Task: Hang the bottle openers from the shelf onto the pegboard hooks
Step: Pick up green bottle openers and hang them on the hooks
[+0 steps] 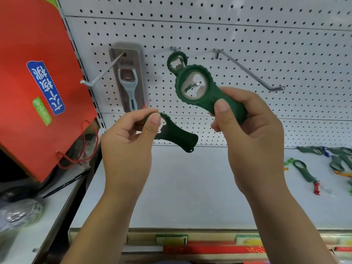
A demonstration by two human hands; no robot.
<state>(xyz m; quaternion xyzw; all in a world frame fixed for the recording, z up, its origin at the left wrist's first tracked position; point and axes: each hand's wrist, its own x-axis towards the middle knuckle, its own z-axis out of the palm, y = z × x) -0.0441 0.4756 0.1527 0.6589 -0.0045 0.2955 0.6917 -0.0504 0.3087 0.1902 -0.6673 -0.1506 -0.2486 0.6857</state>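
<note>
White pegboard [247, 44] backs a pale shelf [181, 187]. Right hand [247, 130] grips a dark green bottle opener [202, 90] by its handle, with the ring end over the tip of the middle hook [197, 84]. Another opener [176, 60] already hangs farther back on that hook. Left hand [129, 134] pinches the ring end of a third opener [177, 135], handle pointing right. Right hook [251, 73] bare. Left hook [102, 73] holds a packaged peeler [128, 80]. More openers [323, 164] lie on the shelf far right. Red bag [38, 82] at left.
</note>
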